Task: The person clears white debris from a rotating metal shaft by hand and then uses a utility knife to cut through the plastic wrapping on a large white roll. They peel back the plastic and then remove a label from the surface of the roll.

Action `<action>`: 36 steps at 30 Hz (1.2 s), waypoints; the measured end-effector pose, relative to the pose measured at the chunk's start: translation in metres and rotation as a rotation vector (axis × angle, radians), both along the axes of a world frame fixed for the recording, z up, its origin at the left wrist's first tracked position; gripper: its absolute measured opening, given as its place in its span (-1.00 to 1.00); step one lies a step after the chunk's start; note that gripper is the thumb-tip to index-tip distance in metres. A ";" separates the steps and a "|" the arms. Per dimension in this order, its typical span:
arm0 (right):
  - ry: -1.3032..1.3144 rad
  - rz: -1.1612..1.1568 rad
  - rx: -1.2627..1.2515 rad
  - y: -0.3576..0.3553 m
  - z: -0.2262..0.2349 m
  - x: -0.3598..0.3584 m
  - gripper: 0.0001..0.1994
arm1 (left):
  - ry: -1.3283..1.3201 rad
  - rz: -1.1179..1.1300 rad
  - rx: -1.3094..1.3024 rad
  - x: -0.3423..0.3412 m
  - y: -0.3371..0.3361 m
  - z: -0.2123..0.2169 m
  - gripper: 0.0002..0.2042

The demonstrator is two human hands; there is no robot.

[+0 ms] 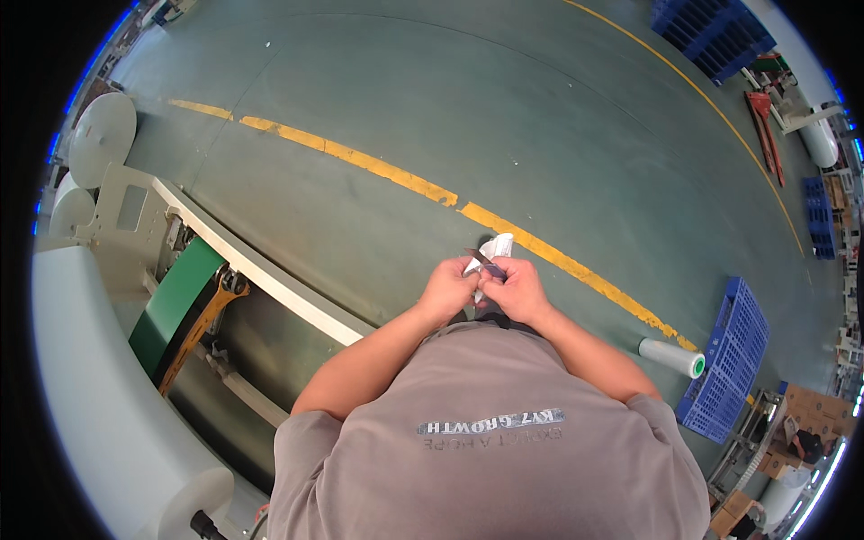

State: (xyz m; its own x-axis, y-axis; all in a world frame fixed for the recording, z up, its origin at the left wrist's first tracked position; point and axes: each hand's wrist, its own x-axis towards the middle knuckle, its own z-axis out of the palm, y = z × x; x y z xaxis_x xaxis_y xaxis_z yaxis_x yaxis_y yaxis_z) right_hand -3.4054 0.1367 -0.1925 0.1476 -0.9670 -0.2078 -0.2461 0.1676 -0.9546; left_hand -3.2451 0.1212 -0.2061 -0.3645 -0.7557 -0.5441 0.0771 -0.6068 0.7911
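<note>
My left hand (453,286) and my right hand (515,290) meet in front of my waist, both closed with the fingertips pinched together. Between them is a crumpled white piece (497,245), paper or film, with printing on it; its upper end sticks out above my fingers. A thin dark strip (480,257) lies across it between the thumbs, and its kind is too small to make out. My fingers hide the lower part of what they grip.
At left stand a machine frame (261,261), a green belt (184,288) and a large white film roll (99,378). To my right, a small wrapped roll (668,357) lies beside a blue pallet (731,360). Farther off are a red pallet jack (763,126) and stacked blue pallets (711,36).
</note>
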 end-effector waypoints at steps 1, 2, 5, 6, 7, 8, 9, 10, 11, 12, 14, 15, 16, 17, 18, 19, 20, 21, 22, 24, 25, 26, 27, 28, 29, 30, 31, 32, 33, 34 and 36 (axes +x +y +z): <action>0.039 -0.006 -0.027 -0.023 0.000 0.002 -0.86 | -0.175 -0.051 -0.171 0.005 -0.025 -0.005 -0.85; 0.077 -0.008 -0.055 -0.047 -0.002 0.004 -0.86 | -0.248 0.017 -0.199 0.009 -0.048 -0.013 -0.84; 0.112 -0.179 -0.131 -0.130 -0.013 0.014 -0.87 | -0.407 0.251 -0.205 0.026 -0.125 -0.019 -0.81; 0.073 -0.229 -0.110 -0.162 -0.017 0.015 -0.88 | -0.339 0.405 -0.144 0.037 -0.151 -0.034 -0.79; 0.047 -0.234 -0.114 -0.192 -0.019 0.018 -0.89 | -0.291 0.494 -0.093 0.052 -0.176 -0.038 -0.77; 0.019 -0.245 -0.120 -0.223 -0.016 0.020 -0.89 | -0.242 0.579 -0.047 0.067 -0.200 -0.035 -0.76; -0.007 -0.224 -0.152 -0.254 -0.018 0.025 -0.88 | -0.171 0.630 -0.015 0.084 -0.220 -0.031 -0.76; -0.022 -0.158 -0.121 -0.280 -0.012 0.033 -0.87 | -0.094 0.681 0.015 0.099 -0.238 -0.023 -0.76; -0.037 -0.091 -0.090 -0.305 -0.005 0.043 -0.86 | -0.016 0.732 0.043 0.111 -0.255 -0.016 -0.76; -0.050 -0.023 -0.059 -0.330 0.001 0.053 -0.85 | -0.016 0.715 0.009 0.120 -0.270 -0.008 -0.77; -0.153 0.152 -0.014 -0.370 0.009 0.070 -0.86 | -0.008 0.676 -0.039 0.126 -0.291 0.009 -0.78; -0.243 0.204 0.068 -0.392 0.013 0.083 -0.88 | -0.023 0.690 -0.074 0.129 -0.305 0.016 -0.77; -0.325 0.262 0.157 -0.408 0.015 0.094 -0.89 | -0.034 0.710 -0.104 0.128 -0.314 0.021 -0.77; -0.396 0.308 0.215 -0.426 0.010 0.107 -0.92 | -0.043 0.730 -0.136 0.131 -0.326 0.022 -0.76; -0.429 0.333 0.242 -0.440 0.006 0.120 -0.91 | 0.008 0.743 -0.099 0.137 -0.336 0.019 -0.75; -0.462 0.357 0.267 -0.451 0.005 0.136 -0.89 | 0.061 0.754 -0.066 0.143 -0.345 0.016 -0.72; -0.495 0.378 0.291 -0.464 0.003 0.151 -0.88 | 0.114 0.761 -0.036 0.151 -0.357 0.016 -0.70; -0.517 0.437 0.304 -0.477 -0.002 0.164 -0.90 | 0.204 0.767 0.057 0.162 -0.371 0.017 -0.66; -0.485 0.475 0.281 -0.487 -0.001 0.181 -0.90 | 0.280 0.780 0.057 0.176 -0.383 0.011 -0.66; -0.424 0.540 0.231 -0.506 0.001 0.216 -0.90 | 0.433 0.796 0.055 0.204 -0.405 -0.005 -0.66; -0.333 0.565 0.214 -0.522 -0.002 0.231 -0.91 | 0.420 0.816 0.062 0.219 -0.422 -0.006 -0.67; -0.281 0.558 0.163 -0.534 -0.005 0.249 -0.90 | 0.418 0.829 0.041 0.236 -0.436 -0.008 -0.67; -0.229 0.548 0.111 -0.545 -0.009 0.267 -0.90 | 0.417 0.841 0.020 0.254 -0.449 -0.011 -0.65; -0.172 0.544 0.061 -0.555 -0.006 0.284 -0.90 | 0.421 0.859 0.000 0.270 -0.461 -0.014 -0.62; -0.210 0.483 0.077 -0.563 0.002 0.305 -0.90 | 0.262 0.823 0.004 0.290 -0.474 -0.023 -0.58; -0.254 0.441 0.092 -0.577 0.000 0.322 -0.90 | 0.150 0.818 -0.051 0.309 -0.488 -0.029 -0.59; -0.306 0.398 0.106 -0.592 0.000 0.342 -0.90 | 0.030 0.809 -0.106 0.330 -0.503 -0.028 -0.60; -0.359 0.355 0.121 -0.606 0.001 0.360 -0.89 | -0.091 0.801 -0.161 0.350 -0.517 -0.027 -0.61; -0.390 0.327 0.116 -0.619 0.004 0.375 -0.89 | -0.130 0.823 -0.163 0.367 -0.527 -0.026 -0.64; -0.455 0.323 0.123 -0.631 0.009 0.392 -0.91 | -0.162 0.788 -0.179 0.390 -0.533 -0.027 -0.65; -0.586 0.316 0.139 -0.665 0.021 0.422 -0.93 | -0.227 0.719 -0.209 0.437 -0.545 -0.029 -0.65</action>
State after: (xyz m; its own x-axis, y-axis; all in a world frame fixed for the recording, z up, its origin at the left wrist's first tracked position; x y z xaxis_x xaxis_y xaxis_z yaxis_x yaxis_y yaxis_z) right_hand -2.9830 -0.5279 -0.1717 0.5449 -0.8288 -0.1269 0.2479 0.3039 -0.9199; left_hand -2.8085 -0.4234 -0.2350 0.3564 -0.8594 -0.3667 0.2175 -0.3054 0.9271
